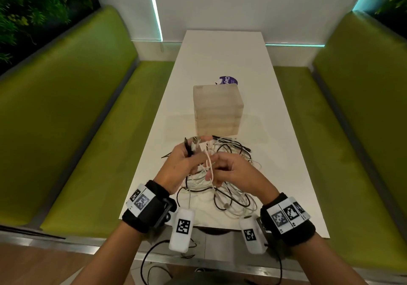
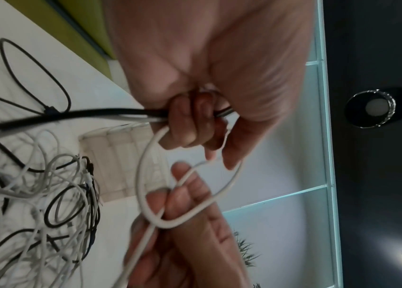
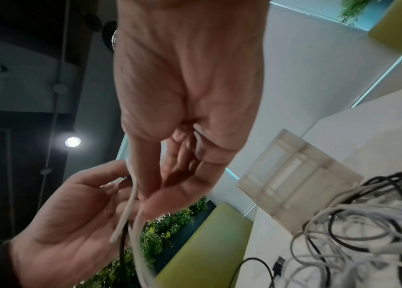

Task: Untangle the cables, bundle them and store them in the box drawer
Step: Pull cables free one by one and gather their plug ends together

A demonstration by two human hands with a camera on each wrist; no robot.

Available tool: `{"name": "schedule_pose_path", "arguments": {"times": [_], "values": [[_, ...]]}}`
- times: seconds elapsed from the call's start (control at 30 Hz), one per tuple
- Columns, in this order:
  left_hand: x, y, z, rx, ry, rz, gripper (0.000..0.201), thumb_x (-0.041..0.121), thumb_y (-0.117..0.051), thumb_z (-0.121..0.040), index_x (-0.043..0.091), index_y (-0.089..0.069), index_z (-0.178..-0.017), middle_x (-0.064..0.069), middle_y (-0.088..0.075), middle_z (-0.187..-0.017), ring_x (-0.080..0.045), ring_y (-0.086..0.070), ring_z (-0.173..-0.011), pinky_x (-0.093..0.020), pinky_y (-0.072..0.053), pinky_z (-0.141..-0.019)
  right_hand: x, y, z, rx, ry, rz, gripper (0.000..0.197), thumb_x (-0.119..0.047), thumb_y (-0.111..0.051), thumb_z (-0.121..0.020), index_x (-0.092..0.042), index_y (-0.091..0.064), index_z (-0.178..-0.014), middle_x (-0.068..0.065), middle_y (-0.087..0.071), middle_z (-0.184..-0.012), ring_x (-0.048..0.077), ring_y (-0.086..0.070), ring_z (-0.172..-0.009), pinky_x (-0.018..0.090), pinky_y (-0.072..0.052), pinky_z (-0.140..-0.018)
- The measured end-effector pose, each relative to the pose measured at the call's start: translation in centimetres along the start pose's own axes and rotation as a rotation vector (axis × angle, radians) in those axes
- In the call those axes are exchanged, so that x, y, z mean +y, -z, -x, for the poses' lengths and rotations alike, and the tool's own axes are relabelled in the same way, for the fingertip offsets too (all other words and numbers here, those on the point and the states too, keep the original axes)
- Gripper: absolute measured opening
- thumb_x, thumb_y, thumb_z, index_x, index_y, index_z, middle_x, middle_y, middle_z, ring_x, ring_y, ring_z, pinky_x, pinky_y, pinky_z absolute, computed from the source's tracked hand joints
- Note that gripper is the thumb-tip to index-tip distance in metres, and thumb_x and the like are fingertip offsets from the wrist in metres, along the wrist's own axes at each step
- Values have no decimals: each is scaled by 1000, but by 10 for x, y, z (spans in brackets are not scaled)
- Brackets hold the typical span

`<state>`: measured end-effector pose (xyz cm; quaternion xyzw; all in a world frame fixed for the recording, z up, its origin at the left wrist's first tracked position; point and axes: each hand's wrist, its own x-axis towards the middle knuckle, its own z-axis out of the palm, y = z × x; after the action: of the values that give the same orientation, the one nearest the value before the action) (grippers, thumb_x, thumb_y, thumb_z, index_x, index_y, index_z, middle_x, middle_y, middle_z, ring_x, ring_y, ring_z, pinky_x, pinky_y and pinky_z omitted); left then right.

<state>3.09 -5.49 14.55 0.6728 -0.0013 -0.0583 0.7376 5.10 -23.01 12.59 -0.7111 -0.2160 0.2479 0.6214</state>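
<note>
A tangle of white and black cables (image 1: 229,187) (image 2: 35,194) (image 3: 357,224) lies on the white table's (image 1: 282,152) near half. Behind it stands a pale translucent box of drawers (image 1: 218,110) (image 2: 118,161) (image 3: 298,179), all drawers closed. My left hand (image 1: 187,161) (image 2: 195,120) is raised over the pile, fingers curled round a bunch of black and white cable ends. My right hand (image 1: 222,170) (image 3: 160,185) is beside it and pinches a loop of white cable (image 1: 209,165) (image 2: 190,196) (image 3: 127,210) that runs from the left hand.
Green bench seats (image 1: 77,141) flank the narrow table on both sides. A purple round sticker (image 1: 228,80) lies behind the box. The far half of the table is bare. A black cord (image 1: 154,260) hangs below the near table edge.
</note>
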Motion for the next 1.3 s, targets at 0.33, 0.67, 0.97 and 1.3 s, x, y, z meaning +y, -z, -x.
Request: {"name": "schedule_pose_path", "arguments": {"times": [0.33,0.67,0.97,1.3], "values": [[5,21,1,209,-82,235,24,4,-55,-77,12,-62,-99,7,-28,-58,-6,-20,-45,-21,-17,-43,44,-20,27,-274,-378,-52,16,8,-59,-84,-2,-53,-94,17,-70,-84,27,-68,-69,32,-59,-67],[5,15,7,152,17,255,22,2,-43,-95,12,-59,-85,10,-25,-52,-6,-19,-43,-18,-18,-40,96,-15,27,-135,-614,495,12,-3,-65,-83,-12,-58,-84,10,-67,-83,15,-60,-52,21,-49,-49],[2,8,12,115,51,252,21,1,-43,-96,10,-59,-85,8,-24,-52,-8,-16,-45,-19,-17,-40,62,-27,22,-67,-113,273,33,-18,-67,-88,-35,-63,-115,-17,-62,-114,10,-58,-77,13,-45,-64],[-3,17,14,174,60,227,20,3,-44,-97,11,-60,-86,7,-23,-53,-9,-16,-46,-18,-20,-39,67,-32,7,31,-166,328,10,-13,-59,-92,-16,-66,-97,-6,-64,-82,8,-59,-62,11,-41,-54]]}}
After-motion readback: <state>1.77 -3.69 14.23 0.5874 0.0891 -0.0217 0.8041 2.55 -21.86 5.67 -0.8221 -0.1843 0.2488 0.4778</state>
